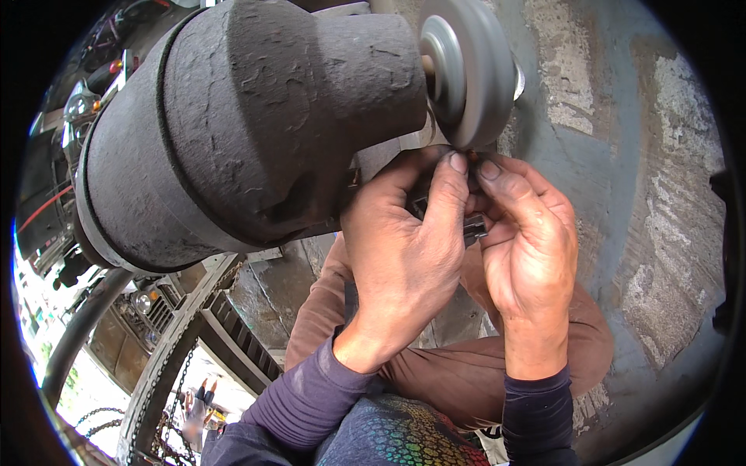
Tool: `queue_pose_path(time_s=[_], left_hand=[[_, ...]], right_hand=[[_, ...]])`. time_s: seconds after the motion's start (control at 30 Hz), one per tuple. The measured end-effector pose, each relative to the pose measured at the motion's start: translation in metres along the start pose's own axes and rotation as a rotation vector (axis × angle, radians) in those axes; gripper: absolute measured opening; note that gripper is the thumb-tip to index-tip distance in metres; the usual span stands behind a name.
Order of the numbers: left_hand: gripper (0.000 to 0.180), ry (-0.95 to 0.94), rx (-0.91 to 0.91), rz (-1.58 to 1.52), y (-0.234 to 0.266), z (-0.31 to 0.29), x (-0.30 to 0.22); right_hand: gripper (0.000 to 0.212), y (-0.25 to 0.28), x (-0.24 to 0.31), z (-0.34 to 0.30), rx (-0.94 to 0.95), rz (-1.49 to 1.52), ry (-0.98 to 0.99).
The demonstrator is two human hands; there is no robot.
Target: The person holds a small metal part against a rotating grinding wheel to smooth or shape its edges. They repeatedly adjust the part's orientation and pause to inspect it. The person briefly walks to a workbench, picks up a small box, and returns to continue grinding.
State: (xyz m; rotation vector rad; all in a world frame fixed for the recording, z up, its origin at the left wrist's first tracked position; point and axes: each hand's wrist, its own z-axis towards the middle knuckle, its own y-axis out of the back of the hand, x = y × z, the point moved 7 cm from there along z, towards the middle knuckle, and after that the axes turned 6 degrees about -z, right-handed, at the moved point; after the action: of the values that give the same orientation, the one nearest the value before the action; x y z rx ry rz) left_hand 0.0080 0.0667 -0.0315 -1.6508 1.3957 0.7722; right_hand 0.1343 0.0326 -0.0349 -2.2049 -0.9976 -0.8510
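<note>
A bench grinder with a thick grey motor housing (256, 116) fills the upper left, and its grey grinding wheel (483, 78) looks smeared by turning. Just under the wheel's lower edge, my left hand (412, 233) and my right hand (532, 241) meet with thumbs and fingertips pinched together. Between them is a small dark metal piece (475, 227), mostly hidden by my fingers, so its exact kind cannot be told. A small orange spot shows between the thumb tips at the wheel. Both hands are closed, with dark smudges on the thumbs.
My bent legs in brown trousers (466, 380) are below the hands. A worn concrete floor (676, 210) with pale patches spreads to the right. On the lower left are a metal frame (167, 373) with hanging chains, a vehicle front (140, 318) and another person (198, 408).
</note>
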Motion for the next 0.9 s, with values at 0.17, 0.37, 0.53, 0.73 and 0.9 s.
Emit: queue_pose_path(time_s=[0.17,0.37,0.53,0.73,0.9], left_hand=[[0.023,0.010,-0.007,0.010,0.0012,0.0000,0.0014],[0.023,0.035,-0.018,-0.027,0.0014,-0.0011,0.0007],[0.023,0.045,-0.016,-0.053,0.0019,-0.0028,0.0005],[0.024,0.035,-0.034,-0.068,0.0035,-0.0025,0.0021],[0.024,0.026,-0.048,-0.055,0.0059,-0.0016,0.0035]], right_hand=[[0.019,-0.0007,-0.0005,0.0005,0.006,-0.001,-0.007],[0.019,-0.0014,-0.0010,0.0012,-0.003,-0.006,-0.003],[0.020,-0.0029,-0.0015,0.0010,-0.005,-0.002,0.006],[0.020,-0.0058,-0.0017,0.0014,0.028,0.006,0.024],[0.020,-0.0064,-0.0018,0.0017,0.026,-0.014,0.028]])
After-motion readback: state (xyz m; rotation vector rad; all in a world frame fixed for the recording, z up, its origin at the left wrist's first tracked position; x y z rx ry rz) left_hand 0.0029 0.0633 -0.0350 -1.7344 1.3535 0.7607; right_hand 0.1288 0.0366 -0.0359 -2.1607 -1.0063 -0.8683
